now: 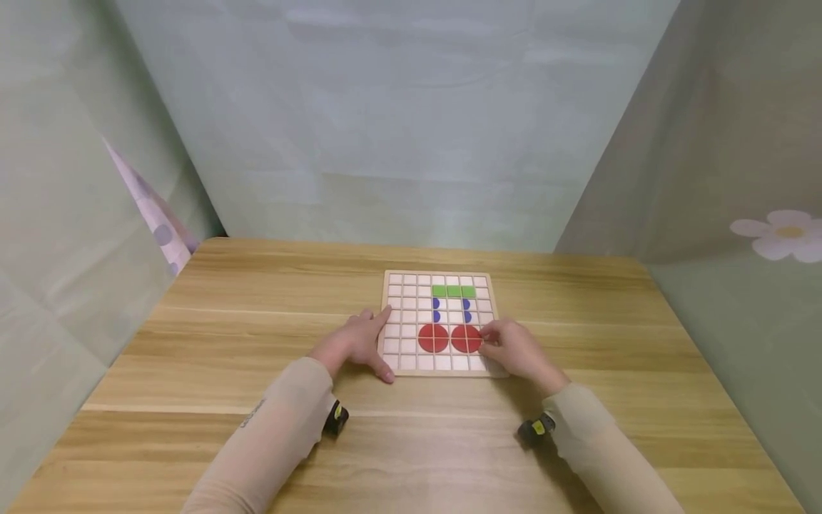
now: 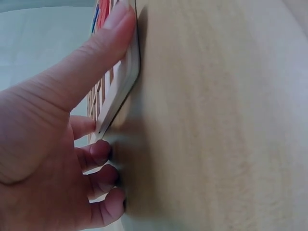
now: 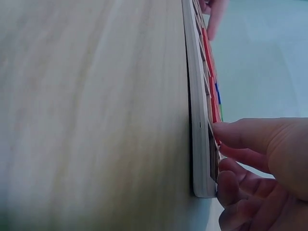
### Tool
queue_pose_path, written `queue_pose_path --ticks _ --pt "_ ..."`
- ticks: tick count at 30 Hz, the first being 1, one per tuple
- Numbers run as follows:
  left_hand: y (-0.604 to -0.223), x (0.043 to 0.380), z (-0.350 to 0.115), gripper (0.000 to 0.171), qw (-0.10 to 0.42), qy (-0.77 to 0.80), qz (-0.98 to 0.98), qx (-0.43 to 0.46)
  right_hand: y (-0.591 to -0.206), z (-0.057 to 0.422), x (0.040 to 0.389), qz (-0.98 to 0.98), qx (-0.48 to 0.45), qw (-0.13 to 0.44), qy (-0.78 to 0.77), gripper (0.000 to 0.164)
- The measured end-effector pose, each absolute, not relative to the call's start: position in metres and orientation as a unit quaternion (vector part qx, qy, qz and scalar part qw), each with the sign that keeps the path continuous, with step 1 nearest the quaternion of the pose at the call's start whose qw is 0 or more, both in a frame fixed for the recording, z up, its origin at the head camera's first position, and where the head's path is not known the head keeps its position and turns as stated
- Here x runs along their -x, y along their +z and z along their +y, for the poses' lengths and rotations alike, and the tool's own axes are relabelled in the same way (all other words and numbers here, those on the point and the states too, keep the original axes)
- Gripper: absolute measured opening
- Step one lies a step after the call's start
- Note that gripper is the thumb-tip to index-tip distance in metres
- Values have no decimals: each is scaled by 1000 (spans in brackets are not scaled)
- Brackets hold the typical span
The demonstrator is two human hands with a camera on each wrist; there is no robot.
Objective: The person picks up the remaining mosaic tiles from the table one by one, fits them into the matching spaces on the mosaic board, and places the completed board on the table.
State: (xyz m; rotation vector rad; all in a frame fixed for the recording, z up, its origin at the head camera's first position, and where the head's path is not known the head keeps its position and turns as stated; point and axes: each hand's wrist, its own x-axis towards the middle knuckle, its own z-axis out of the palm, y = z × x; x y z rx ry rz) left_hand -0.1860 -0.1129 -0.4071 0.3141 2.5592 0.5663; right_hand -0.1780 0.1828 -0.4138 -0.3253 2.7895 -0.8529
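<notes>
A square wooden grid board (image 1: 409,343) with white cells lies on the table. It bears a row of green squares (image 1: 454,291), two columns of blue half-round pieces (image 1: 467,310), and two red circles made of quarter-circle pieces (image 1: 433,338). My left hand (image 1: 362,340) rests at the board's left edge, thumb and forefinger spread apart; in the left wrist view the thumb (image 2: 103,43) lies on the rim. At the right-hand red circle, my right hand (image 1: 519,350) pinches a red quarter-circle piece (image 1: 474,345) between thumb and forefinger. The fingers partly hide the piece.
The board sits on a wood-grain table (image 1: 212,335). Pale cloth (image 1: 398,128) hangs behind and on both sides, with a flower print (image 1: 786,234) at the right. Each forearm wears a small black wrist camera (image 1: 336,418).
</notes>
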Motion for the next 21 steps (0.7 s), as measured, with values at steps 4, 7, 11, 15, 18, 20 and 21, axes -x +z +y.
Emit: queue_pose_path --ticks 4,7,11,15,18,20,21 --pt "-406 190 -114 133 248 210 938 -123 -415 180 183 945 115 100 -288 27" --pt "-406 194 -114 129 246 216 936 -129 -415 178 186 947 113 100 -284 27" --pt "-406 198 -114 124 239 229 934 -136 -415 176 192 948 105 102 -283 27" --pt "-406 200 -115 119 234 235 934 -132 -416 175 197 949 102 98 -281 27" --pt "-405 201 -116 116 230 235 936 -129 -416 173 201 950 105 95 -279 27" --pt "-405 201 -116 115 227 234 936 -129 -416 172 203 951 102 97 -277 27" --pt "-405 201 -117 115 227 233 937 -129 -416 171 204 951 99 100 -275 27"
